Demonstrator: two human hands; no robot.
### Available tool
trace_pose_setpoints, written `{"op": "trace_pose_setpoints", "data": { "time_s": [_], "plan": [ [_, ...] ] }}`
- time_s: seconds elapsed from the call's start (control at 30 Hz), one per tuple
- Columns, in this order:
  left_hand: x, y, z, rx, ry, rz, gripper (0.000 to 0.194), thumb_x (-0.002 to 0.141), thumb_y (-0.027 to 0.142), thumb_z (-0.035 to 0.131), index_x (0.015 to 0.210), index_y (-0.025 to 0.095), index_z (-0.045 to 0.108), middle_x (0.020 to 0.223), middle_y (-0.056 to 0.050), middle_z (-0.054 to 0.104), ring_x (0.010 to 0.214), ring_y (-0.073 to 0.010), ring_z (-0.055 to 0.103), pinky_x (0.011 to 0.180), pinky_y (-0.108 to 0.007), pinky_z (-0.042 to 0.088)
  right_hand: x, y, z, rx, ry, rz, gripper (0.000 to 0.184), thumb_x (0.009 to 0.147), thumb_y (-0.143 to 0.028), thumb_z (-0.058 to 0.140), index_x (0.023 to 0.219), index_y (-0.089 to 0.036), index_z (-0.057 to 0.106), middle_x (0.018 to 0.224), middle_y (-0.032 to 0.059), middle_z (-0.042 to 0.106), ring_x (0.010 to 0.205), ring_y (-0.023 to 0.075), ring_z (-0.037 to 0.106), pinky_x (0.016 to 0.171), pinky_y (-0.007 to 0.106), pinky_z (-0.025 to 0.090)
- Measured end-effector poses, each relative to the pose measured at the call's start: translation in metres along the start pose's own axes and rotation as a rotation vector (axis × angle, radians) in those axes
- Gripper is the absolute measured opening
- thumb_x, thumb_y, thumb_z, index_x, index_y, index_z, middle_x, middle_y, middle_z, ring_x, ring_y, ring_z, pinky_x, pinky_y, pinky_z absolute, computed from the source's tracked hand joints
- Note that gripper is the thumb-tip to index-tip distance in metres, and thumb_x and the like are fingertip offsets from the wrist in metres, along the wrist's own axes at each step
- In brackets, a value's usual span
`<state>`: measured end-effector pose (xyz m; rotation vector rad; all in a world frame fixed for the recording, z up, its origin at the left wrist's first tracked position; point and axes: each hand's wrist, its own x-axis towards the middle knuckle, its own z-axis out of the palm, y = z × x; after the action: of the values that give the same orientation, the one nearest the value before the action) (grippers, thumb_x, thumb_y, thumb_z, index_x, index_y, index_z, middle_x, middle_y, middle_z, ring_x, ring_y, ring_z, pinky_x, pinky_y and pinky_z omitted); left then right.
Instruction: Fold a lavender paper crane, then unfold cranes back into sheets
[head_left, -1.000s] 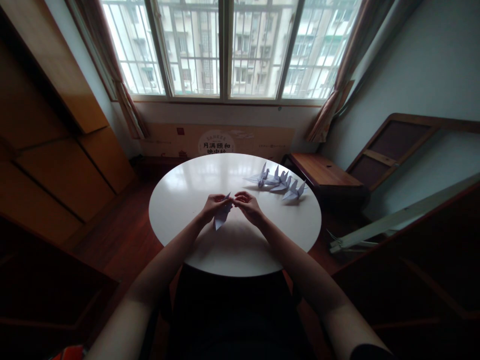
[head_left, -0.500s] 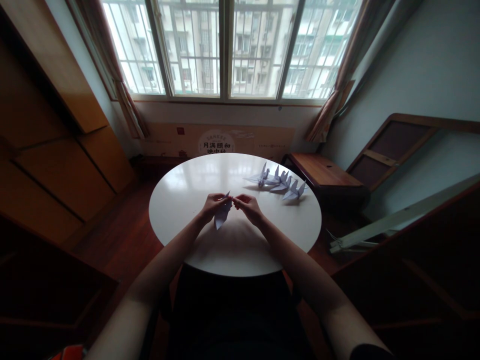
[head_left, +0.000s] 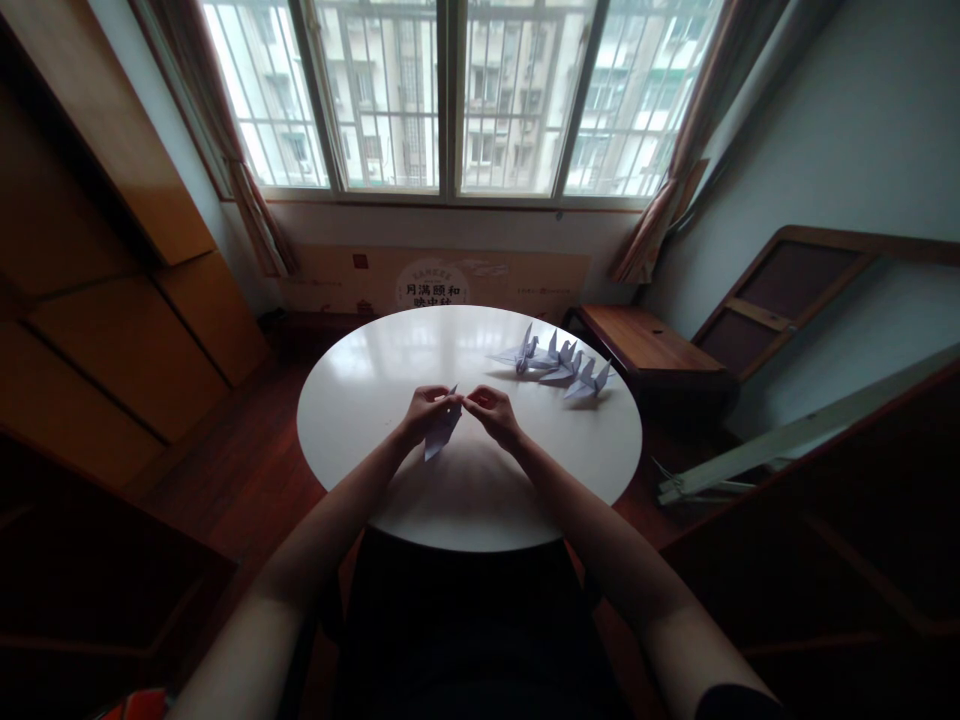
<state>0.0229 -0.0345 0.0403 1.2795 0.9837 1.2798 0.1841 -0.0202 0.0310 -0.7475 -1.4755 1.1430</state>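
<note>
Over the middle of the round white table (head_left: 472, 510), my left hand (head_left: 426, 410) is closed on a folded pale paper crane (head_left: 441, 436). One long point of the paper hangs down towards me and another sticks up past the fingers. My right hand (head_left: 491, 412) pinches the right-hand tip of the same paper, thumb and forefinger pressed together. Its fingertips meet those of my left hand, and they hide that end of the paper. Several finished paper cranes (head_left: 559, 362) stand grouped at the table's back right.
Behind the table's right side stands a low wooden bench (head_left: 649, 338). A printed banner (head_left: 322, 280) lines the wall below the barred window (head_left: 390, 100). Wooden cabinets (head_left: 142, 350) are on the left, and a folded wooden frame (head_left: 780, 290) leans at the right.
My right fingertips have shifted slightly left, closer to my left hand. The lower point of the held paper has swung a little left. The grouped cranes stay put.
</note>
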Motion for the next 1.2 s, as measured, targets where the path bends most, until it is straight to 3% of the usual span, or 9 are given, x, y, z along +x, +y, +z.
{"op": "trace_pose_setpoints", "data": {
  "time_s": [0.37, 0.63, 0.9, 1.2],
  "plan": [
    [0.0015, 0.0017, -0.0028, 0.072, -0.036, -0.055, 0.044, 0.059, 0.05, 0.08, 0.066, 0.009, 0.066, 0.057, -0.003, 0.061, 0.046, -0.0089, 0.049, 0.045, -0.021, 0.032, 0.0006, -0.0034, -0.0026, -0.045, 0.012, -0.002, 0.038, 0.063, -0.052, 0.075, 0.063, -0.017, 0.058, 0.059, -0.0012, 0.054, 0.057, 0.0116, 0.047, 0.053, 0.025, 0.036],
    [-0.0003, 0.0048, -0.0028, 0.048, -0.053, -0.052, 0.04, 0.06, 0.047, 0.08, 0.062, 0.011, 0.062, 0.05, 0.004, 0.048, 0.043, -0.0044, 0.037, 0.044, -0.02, 0.023, 0.0002, -0.004, -0.0027, -0.069, 0.004, -0.005, 0.038, 0.064, -0.052, 0.074, 0.063, -0.017, 0.058, 0.059, -0.0011, 0.054, 0.058, 0.0117, 0.047, 0.053, 0.025, 0.036],
    [0.0004, 0.0041, -0.0033, 0.08, -0.026, 0.0, 0.039, 0.062, 0.047, 0.078, 0.066, 0.011, 0.066, 0.056, 0.001, 0.054, 0.048, -0.0067, 0.042, 0.047, -0.021, 0.026, -0.0017, -0.0082, -0.0006, -0.079, 0.001, 0.021, 0.037, 0.064, -0.051, 0.074, 0.064, -0.017, 0.061, 0.059, -0.0007, 0.056, 0.056, 0.0115, 0.047, 0.055, 0.026, 0.038],
    [0.0027, 0.0012, -0.0007, 0.059, -0.049, -0.031, 0.043, 0.058, 0.05, 0.08, 0.063, 0.01, 0.064, 0.053, 0.003, 0.05, 0.047, -0.0065, 0.041, 0.048, -0.021, 0.025, 0.0043, -0.0034, -0.0074, 0.01, 0.128, 0.03, 0.038, 0.074, -0.054, 0.064, 0.067, -0.017, 0.063, 0.056, -0.0004, 0.055, 0.051, 0.0109, 0.047, 0.052, 0.026, 0.039]
  ]
}}
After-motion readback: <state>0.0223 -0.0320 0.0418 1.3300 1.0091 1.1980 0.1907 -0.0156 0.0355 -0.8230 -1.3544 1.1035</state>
